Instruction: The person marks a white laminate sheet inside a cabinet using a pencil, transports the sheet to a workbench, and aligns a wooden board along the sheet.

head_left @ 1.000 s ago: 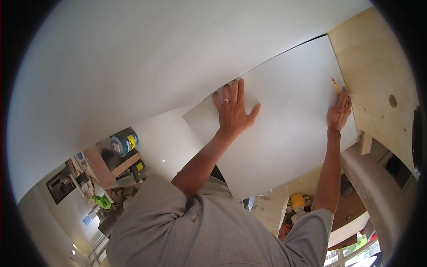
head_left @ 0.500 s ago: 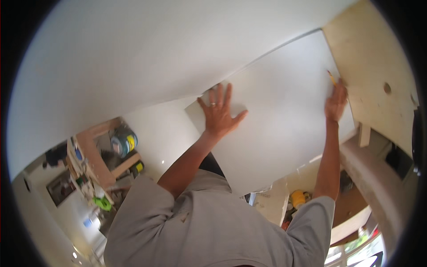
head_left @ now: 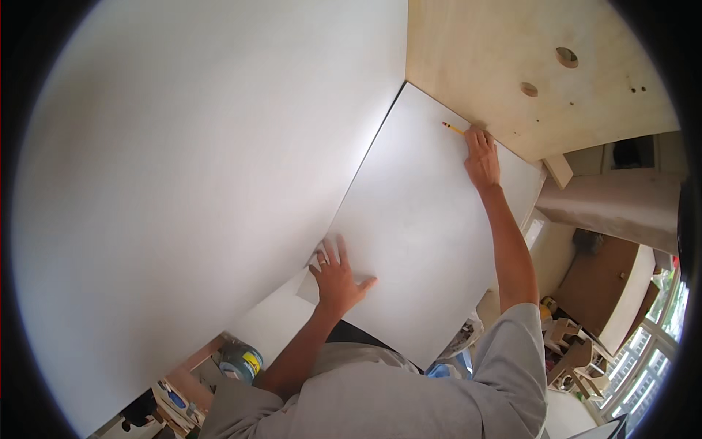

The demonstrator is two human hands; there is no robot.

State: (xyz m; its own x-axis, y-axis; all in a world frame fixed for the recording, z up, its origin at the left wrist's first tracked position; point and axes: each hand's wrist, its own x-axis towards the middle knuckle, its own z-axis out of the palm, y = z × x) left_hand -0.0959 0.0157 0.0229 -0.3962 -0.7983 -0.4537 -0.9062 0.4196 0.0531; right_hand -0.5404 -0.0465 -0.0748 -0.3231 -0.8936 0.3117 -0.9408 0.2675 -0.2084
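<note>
A white board (head_left: 413, 197) lies in front of me, its far corner where a large white panel (head_left: 212, 139) meets a plywood panel (head_left: 497, 66). My left hand (head_left: 338, 284) presses flat on the board with fingers spread, fingertips near the seam along the large white panel. At the board's right edge, beside the plywood, my right hand (head_left: 482, 157) is closed. A yellow pencil (head_left: 454, 128) sticks out of it to the left, lying just over the board. The fingers of the right hand are partly curled out of sight.
Round holes (head_left: 567, 57) pierce the plywood. A short wood block (head_left: 558, 170) juts out below it. Near my left elbow stands a blue-green tub (head_left: 241, 361) with a yellow label. To the right are a brown cabinet (head_left: 596, 285), several wooden pieces (head_left: 578, 358) and a window (head_left: 643, 366).
My view has turned, so the board and both hands sit at a different angle. The left hand stays spread on the board, and the right hand keeps the pencil at its right edge.
</note>
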